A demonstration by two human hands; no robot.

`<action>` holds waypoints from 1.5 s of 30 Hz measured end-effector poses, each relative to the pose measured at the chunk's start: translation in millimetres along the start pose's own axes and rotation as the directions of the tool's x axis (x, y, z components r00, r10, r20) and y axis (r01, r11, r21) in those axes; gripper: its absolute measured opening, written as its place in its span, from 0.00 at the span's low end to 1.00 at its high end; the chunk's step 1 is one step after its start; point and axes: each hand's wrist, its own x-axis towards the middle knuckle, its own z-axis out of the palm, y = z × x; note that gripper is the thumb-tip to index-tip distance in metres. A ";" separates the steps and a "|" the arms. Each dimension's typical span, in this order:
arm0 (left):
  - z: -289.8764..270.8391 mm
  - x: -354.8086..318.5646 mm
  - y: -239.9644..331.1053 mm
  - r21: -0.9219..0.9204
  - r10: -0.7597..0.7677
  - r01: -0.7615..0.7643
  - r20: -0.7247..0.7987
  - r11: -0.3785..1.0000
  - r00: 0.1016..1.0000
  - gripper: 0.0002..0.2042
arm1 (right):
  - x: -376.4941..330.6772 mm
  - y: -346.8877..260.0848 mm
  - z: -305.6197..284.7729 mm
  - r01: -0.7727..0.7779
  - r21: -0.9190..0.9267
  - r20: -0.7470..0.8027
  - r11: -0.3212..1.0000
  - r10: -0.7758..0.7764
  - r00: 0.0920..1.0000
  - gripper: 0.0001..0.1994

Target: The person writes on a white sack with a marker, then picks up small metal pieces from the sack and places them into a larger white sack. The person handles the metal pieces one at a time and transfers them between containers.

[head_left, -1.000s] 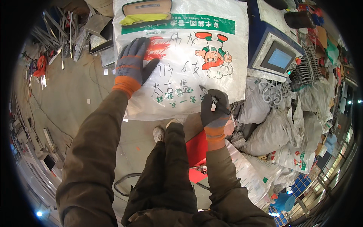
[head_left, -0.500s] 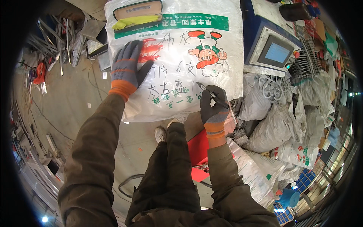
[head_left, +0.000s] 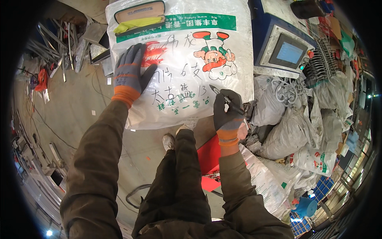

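A large white plastic sack (head_left: pixel 179 111) lies in front of me, printed with a green band and an upside-down cartoon figure. Handwritten black strokes cross its middle. My left hand (head_left: pixel 130 73), in a grey and orange work glove, rests flat on the sack's left side with the thumb spread. My right hand (head_left: pixel 229 113), gloved alike, grips a black marker pen (head_left: pixel 234 106). The pen's dark tip is at the right end of the lowest handwritten row; whether it touches the sack I cannot tell. An open case (head_left: pixel 140 12) and a yellow-green cloth (head_left: pixel 137 24) lie on the sack's far left.
Right of the sack stands a blue machine housing with a lit screen (head_left: pixel 289 53). Several filled white bags (head_left: pixel 284 133) and grey metal scrollwork (head_left: pixel 287 92) are heaped nearby. A red object (head_left: pixel 209 155) lies below the sack. Metal strips (head_left: pixel 65 44) are piled at far left.
My right hand and the marker have shifted slightly right. One more handwritten mark now shows at the end of the lowest row. My left hand stays flat on the sack.
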 end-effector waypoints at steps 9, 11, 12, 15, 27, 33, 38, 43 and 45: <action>0.0 0.9 -0.8 0.006 -0.007 0.007 0.026 1.000 1.000 0.37 | 7.1 6.6 -1.6 0.034 -0.097 0.040 0.995 -0.031 0.999 0.07; -0.2 1.0 -0.4 0.001 -0.013 0.013 0.021 1.000 1.000 0.37 | 7.0 8.0 -1.9 0.006 -0.080 0.049 0.997 -0.002 0.999 0.07; 0.1 0.5 0.2 0.001 -0.022 0.022 0.027 1.000 0.999 0.37 | 6.4 8.2 -2.3 -0.029 -0.062 0.055 0.998 0.033 0.998 0.07; 0.3 0.4 0.7 0.014 -0.021 0.021 0.017 1.000 1.000 0.37 | 4.7 7.5 -2.7 0.006 -0.055 0.047 0.998 -0.004 0.999 0.07; 2.3 0.5 -0.5 0.007 -0.009 0.009 0.014 1.000 1.000 0.38 | -6.0 10.0 -4.2 -0.004 0.029 -0.003 1.000 0.004 1.000 0.07; 2.6 1.1 0.0 0.019 -0.002 0.002 0.004 1.000 1.000 0.38 | -1.1 14.9 -0.1 0.034 -0.032 0.017 0.999 -0.033 0.999 0.06; 1.6 0.3 0.1 0.016 0.007 -0.006 -0.010 1.000 1.000 0.38 | 2.5 16.1 -5.2 -0.035 -0.025 -0.035 0.999 0.035 0.999 0.06; 1.5 0.6 0.0 0.016 -0.001 0.001 0.000 1.000 1.000 0.38 | -0.8 13.6 -6.9 0.026 -0.066 0.036 0.997 -0.024 0.999 0.04; 1.9 0.4 0.2 0.015 -0.002 0.002 -0.003 1.000 1.000 0.38 | -0.3 12.4 -8.4 -0.021 -0.059 0.020 0.998 0.023 1.000 0.04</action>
